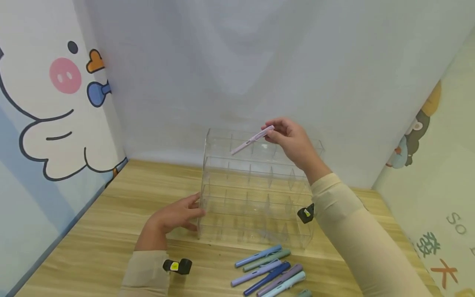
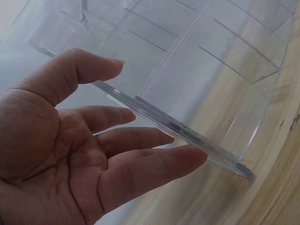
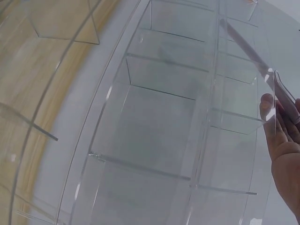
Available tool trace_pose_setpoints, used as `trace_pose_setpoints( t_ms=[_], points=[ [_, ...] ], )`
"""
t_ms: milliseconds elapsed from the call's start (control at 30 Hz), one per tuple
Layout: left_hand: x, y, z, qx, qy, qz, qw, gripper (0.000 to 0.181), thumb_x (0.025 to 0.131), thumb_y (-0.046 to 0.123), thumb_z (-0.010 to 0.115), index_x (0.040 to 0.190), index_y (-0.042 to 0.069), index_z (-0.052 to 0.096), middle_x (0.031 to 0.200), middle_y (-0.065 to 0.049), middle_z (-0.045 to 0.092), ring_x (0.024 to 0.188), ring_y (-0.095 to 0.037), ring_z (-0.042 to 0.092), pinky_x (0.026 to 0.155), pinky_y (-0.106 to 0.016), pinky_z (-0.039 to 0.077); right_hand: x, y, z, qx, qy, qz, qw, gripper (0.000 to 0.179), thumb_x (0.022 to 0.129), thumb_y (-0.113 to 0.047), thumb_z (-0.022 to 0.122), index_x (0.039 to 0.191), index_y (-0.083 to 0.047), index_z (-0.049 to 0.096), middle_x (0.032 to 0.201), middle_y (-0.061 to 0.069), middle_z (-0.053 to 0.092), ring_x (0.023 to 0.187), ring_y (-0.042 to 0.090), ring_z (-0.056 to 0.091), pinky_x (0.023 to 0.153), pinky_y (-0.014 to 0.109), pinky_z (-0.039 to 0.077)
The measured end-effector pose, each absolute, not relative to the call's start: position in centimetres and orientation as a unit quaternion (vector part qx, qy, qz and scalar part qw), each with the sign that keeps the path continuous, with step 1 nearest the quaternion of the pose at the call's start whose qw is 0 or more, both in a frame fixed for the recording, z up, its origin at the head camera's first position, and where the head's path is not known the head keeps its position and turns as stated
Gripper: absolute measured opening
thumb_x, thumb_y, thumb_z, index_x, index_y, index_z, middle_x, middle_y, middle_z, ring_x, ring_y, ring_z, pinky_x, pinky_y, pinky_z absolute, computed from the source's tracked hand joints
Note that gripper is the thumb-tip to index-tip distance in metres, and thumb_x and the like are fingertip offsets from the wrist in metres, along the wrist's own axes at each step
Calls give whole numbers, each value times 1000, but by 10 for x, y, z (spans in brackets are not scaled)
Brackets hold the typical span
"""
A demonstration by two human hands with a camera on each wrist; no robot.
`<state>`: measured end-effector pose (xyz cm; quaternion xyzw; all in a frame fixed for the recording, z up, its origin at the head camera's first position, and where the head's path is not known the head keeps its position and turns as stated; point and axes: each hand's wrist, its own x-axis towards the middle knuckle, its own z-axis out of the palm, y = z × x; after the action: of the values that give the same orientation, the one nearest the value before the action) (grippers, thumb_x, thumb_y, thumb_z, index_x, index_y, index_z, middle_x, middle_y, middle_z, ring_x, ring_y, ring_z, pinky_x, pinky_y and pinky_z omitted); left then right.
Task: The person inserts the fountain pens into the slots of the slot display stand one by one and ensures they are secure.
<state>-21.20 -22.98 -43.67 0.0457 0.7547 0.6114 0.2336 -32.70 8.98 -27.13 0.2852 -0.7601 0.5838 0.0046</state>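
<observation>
My right hand (image 1: 293,142) pinches a pale pink pen (image 1: 249,142) near its clip end, over the top tier of a clear acrylic organizer (image 1: 237,199). The pen slants down to the left, its free end in front of the upper compartments. In the right wrist view the pen (image 3: 248,49) shows through the clear panels. Down at the organizer's left side, my left hand (image 1: 177,215) touches the side panel. Its fingers (image 2: 145,171) reach out fairly straight along the panel's outer face, and the thumb lies by the panel's edge.
On the wooden table (image 1: 111,222) in front of the organizer lie several capped pens, among them a light blue pen (image 1: 257,255), a dark blue pen (image 1: 265,279) and a purple pen (image 1: 280,280). A grey-white curtain (image 1: 167,82) hangs behind. Printed walls stand at both sides.
</observation>
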Motion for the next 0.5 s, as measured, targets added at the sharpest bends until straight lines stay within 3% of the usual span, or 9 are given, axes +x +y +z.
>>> trace_pose_setpoints(
  t_ms=[500],
  points=[
    [-211,-230,-437,53,758,608,231,80,97,25,61,159,17,10,157,-21,30,136,-40,43,92,-48,54,-327,88,-271,281,-767,577,10,34,100,-13,57,131,0,52,129,21,60,112,23,64,95,30,54]
  ],
)
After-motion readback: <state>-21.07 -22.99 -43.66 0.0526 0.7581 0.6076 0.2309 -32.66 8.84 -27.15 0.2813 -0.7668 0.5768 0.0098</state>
